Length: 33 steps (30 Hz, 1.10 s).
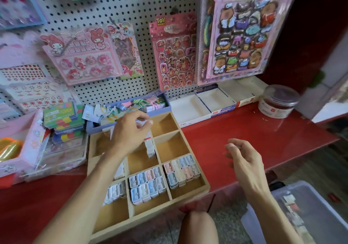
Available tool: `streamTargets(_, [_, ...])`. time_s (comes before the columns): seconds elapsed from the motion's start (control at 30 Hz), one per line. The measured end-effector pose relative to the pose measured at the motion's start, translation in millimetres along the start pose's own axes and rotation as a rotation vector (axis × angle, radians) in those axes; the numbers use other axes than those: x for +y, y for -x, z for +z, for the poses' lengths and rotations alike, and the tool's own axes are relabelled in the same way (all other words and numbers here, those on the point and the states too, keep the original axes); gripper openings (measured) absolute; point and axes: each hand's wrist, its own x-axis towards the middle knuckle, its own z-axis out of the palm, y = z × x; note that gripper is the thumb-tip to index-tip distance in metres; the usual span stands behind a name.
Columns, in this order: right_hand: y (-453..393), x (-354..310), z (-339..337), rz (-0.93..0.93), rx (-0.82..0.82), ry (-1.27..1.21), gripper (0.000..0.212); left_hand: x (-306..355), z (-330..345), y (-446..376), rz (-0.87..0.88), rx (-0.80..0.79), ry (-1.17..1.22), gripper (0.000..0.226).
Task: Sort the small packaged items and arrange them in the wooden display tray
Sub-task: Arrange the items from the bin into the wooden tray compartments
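Observation:
The wooden display tray (169,147) lies on the red shelf, split into several compartments. Small pastel blue, pink and white packaged items fill the middle (148,185), right (180,170) and left (114,191) cells of one row. White packets (150,147) stand in a cell further back. My left hand (130,132) reaches over the tray's back cells and pinches a small white packet (141,125) between its fingertips. My right hand (243,157) hovers over the bare red shelf to the right of the tray, fingers loosely curled and holding nothing.
A purple box (165,108) of tagged trinkets sits behind the tray, with white cardboard boxes (190,108) and a clear jar (276,100) to its right. Green tins (64,115) are stacked at left. A clear plastic bin (308,211) stands low right. Sticker sheets hang on the pegboard (146,4).

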Motion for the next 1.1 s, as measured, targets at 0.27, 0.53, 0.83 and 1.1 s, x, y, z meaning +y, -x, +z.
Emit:
streamTargets(0.27, [46, 10, -60, -0.088, 0.132, 0.076, 0.011, 80, 57, 114, -0.077, -0.228, 0.581, 0.015])
streamTargets(0.53, [97, 61, -157, 0.032, 0.254, 0.142, 0.019, 121, 147, 183, -0.021, -0.485, 0.598, 0.019])
streamTargets(0.83, [135, 175, -243, 0.346, 0.563, 0.137, 0.015, 128, 292, 232, -0.005, -0.74, 0.37, 0.022])
streamTargets(1.1, [115, 271, -259, 0.621, 0.646, 0.082, 0.021, 113, 407, 231, 0.188, -0.922, -0.043, 0.015])
